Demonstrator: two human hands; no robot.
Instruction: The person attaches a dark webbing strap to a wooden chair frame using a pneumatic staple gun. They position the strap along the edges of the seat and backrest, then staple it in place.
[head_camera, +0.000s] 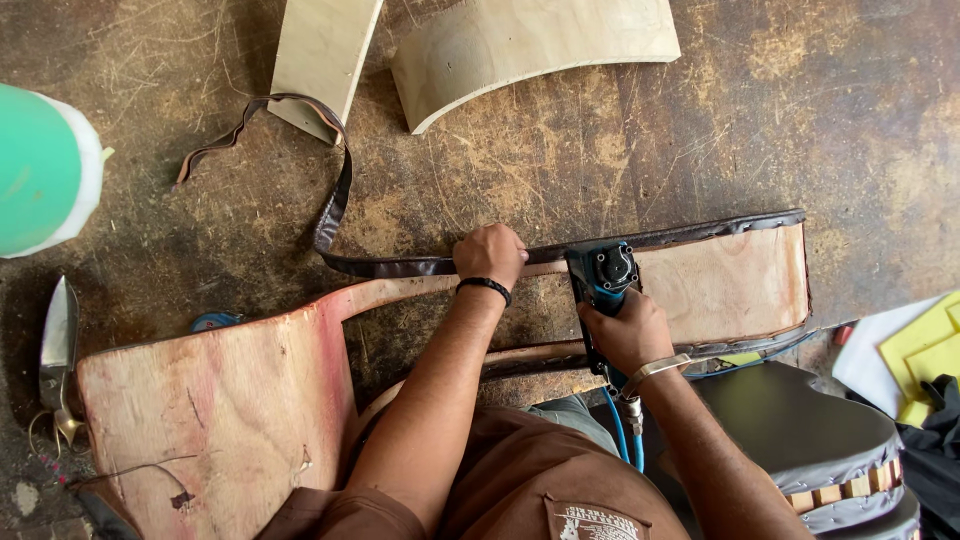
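My left hand (488, 254) presses a dark brown leather strip (335, 200) onto the top edge of a curved plywood frame (720, 285) that lies on the workbench. My right hand (630, 335) grips a blue pneumatic staple gun (603, 278), its nose set against the strip just right of my left hand. A blue air hose (625, 440) hangs from the gun's handle. The strip's loose end curls away to the upper left. A wide plywood panel (220, 400) of the same frame reaches to the lower left.
Two bent plywood pieces (500, 45) lie at the top of the scratched bench. A green and white container (40, 170) stands at the left edge, scissors (58, 350) below it. Dark upholstered pads (800, 430) and yellow foam (925, 350) sit at the right.
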